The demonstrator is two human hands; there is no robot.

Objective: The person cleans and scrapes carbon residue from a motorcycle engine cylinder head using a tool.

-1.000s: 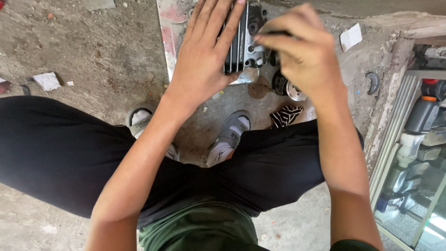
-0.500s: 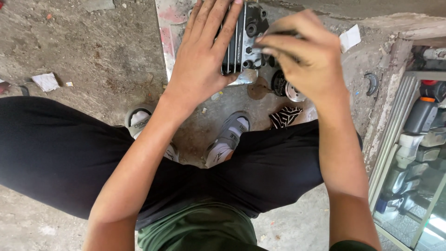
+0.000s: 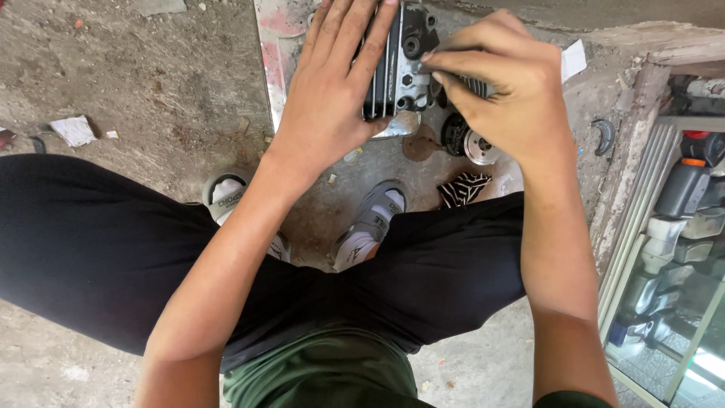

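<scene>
Floor: rough concrete floor (image 3: 136, 83), dusty, with paper scraps at 9 o'clock; shelving with grey and red-capped containers (image 3: 680, 204) at 3 o'clock.

Item: finned metal engine part (image 3: 399, 64), dark with bright fittings, at 12 o'clock, upright on the floor.

Change since a second ago: almost none; both hands keep their places, the right only slightly nearer the part's side.

Left hand (image 3: 332, 98): flat, fingers spread wide along the fins, pressing, not closed.

Right hand (image 3: 502, 91): fingers pinched narrow at the part's fittings; what they pinch cannot be told.

Nearby: round metal disc (image 3: 480, 147) and striped rag (image 3: 462, 189), at 1 o'clock.
</scene>
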